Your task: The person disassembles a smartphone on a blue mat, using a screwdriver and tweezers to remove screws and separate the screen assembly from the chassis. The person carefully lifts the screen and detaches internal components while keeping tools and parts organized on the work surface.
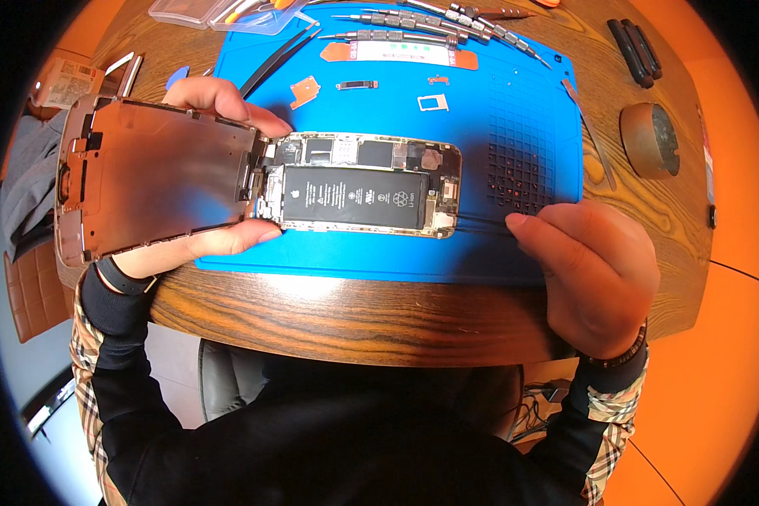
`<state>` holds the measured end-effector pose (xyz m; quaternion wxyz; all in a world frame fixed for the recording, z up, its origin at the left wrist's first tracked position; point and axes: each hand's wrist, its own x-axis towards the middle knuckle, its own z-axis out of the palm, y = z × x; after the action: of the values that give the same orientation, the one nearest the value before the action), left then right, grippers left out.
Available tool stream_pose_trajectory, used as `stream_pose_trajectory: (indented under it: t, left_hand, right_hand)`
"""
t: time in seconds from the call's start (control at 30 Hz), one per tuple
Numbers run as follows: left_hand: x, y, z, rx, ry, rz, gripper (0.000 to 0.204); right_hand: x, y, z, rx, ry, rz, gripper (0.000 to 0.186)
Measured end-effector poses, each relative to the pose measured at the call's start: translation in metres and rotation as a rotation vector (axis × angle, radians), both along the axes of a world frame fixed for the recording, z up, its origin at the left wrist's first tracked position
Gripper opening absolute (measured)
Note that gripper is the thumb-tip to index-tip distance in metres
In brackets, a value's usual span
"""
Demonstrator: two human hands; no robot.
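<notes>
An opened smartphone [443, 160] lies on the blue repair mat [379, 261], its black battery [354, 199] and boards exposed. Its screen assembly [164, 181] is swung up at the left end, the inner side facing me. My left hand [215, 97] reaches round behind the screen and grips the phone's left end, thumb on the near edge and fingers on the far one. Right of the phone, my right hand [603, 270] is closed in a pinch. Thin dark prongs, apparently tweezers [489, 228], run from its fingertips toward the phone's right end.
Beyond the phone lie a SIM tray [433, 103], small metal plates [304, 91] and a dark strip-shaped part [357, 85]. Several screwdrivers [388, 36] and black tweezers [280, 59] lie farther back. Screws sit in the mat's grid [519, 181]. A round brown container [649, 141] stands right.
</notes>
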<state>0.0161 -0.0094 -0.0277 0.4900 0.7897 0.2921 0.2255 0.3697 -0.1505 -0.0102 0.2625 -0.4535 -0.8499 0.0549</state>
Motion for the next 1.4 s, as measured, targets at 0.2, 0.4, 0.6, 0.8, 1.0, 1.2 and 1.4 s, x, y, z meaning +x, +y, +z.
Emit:
stream_pose_trajectory:
  t: [0.2, 0.4, 0.6, 0.8, 1.0, 1.2, 1.4]
  left_hand:
    - [-0.001, 0.0, 0.0, 0.01, 0.008, -0.009, 0.082]
    - [-0.002, 0.001, -0.002, -0.002, -0.005, -0.013, 0.082]
    - [-0.002, 0.002, 0.0, 0.034, 0.002, -0.025, 0.082]
    - [-0.006, 0.004, -0.002, 0.039, -0.038, -0.068, 0.082]
    - [-0.002, 0.003, 0.0, 0.022, -0.055, -0.059, 0.083]
    - [0.002, 0.008, -0.008, 0.007, -0.185, -0.123, 0.081]
    - [-0.01, 0.016, 0.0, 0.005, -0.075, -0.103, 0.078]
  right_hand:
    - [-0.001, 0.001, -0.004, 0.008, 0.035, -0.01, 0.038]
    - [-0.001, -0.002, 0.005, 0.026, -0.054, 0.01, 0.039]
    - [-0.004, 0.001, 0.003, 0.047, 0.063, -0.074, 0.031]
    - [-0.004, 0.002, 0.007, -0.035, 0.196, -0.193, 0.026]
    - [0.005, 0.007, 0.006, -0.003, 0.24, -0.292, 0.022]
    - [0.01, 0.007, 0.004, -0.02, 0.249, -0.368, 0.021]
    - [0.008, 0.009, 0.002, -0.114, 0.199, -0.338, 0.023]
